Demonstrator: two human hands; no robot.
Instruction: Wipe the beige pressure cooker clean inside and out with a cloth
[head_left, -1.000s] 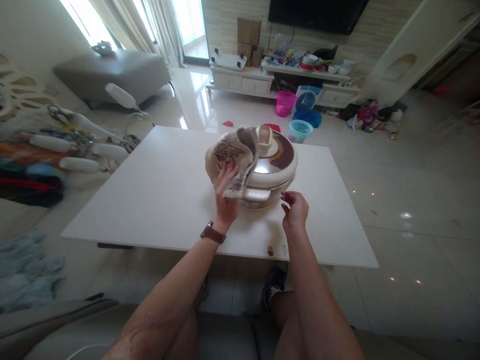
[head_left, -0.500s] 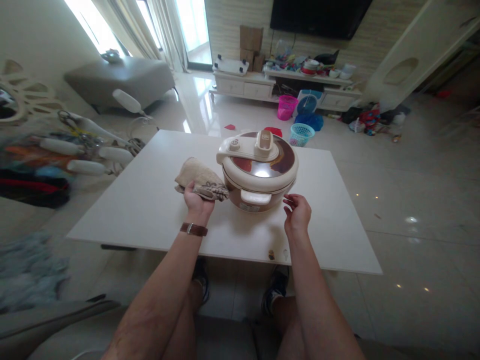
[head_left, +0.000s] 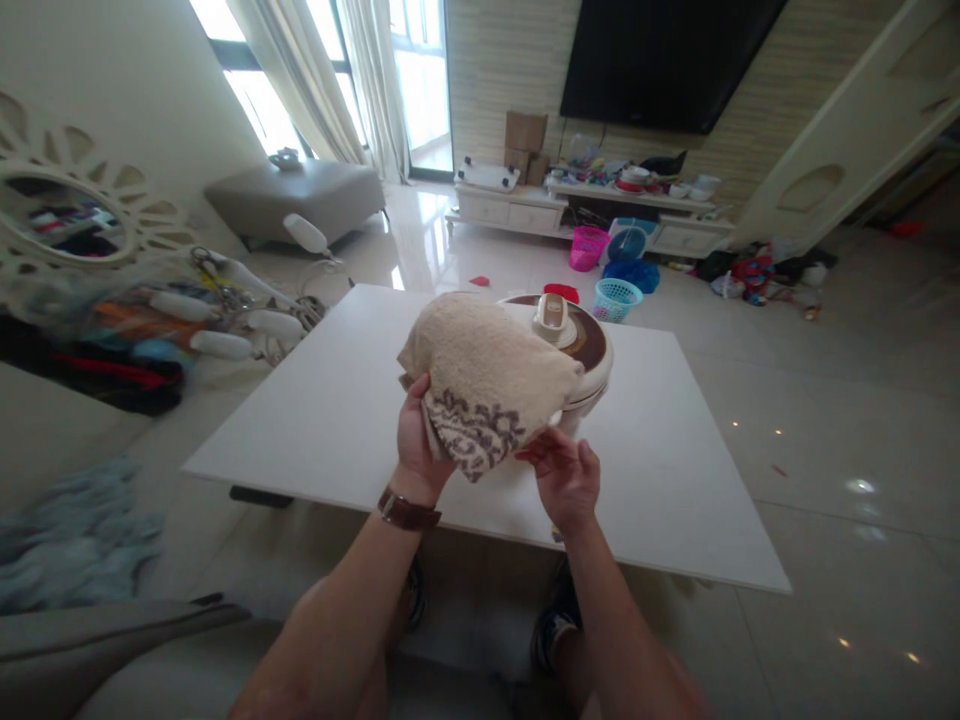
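A beige cloth towel (head_left: 487, 350) with a dark brown pattern near its lower corner is folded over and held up above the table. My left hand (head_left: 421, 440) grips its left edge, thumb in front and the other fingers hidden behind the cloth. My right hand (head_left: 566, 475) is palm up at the towel's lower right edge, fingertips at or just under the cloth, thumb standing apart. Behind the towel sits a cream and brown pressure cooker (head_left: 596, 365) with its lid on; the cloth covers its left part and most of its front.
The cooker rests on a white table (head_left: 660, 470). Beyond it on the floor are a light blue basket (head_left: 617, 298) and a pink basket (head_left: 587, 248). A white floor lamp (head_left: 274, 323) stands by the table's left side. A cluttered TV cabinet (head_left: 532, 215) lines the far wall.
The towel has been raised and spread wider, moving right in front of the cooker. My right hand has shifted left from the cooker's side to the towel's edge. The view has tilted up.
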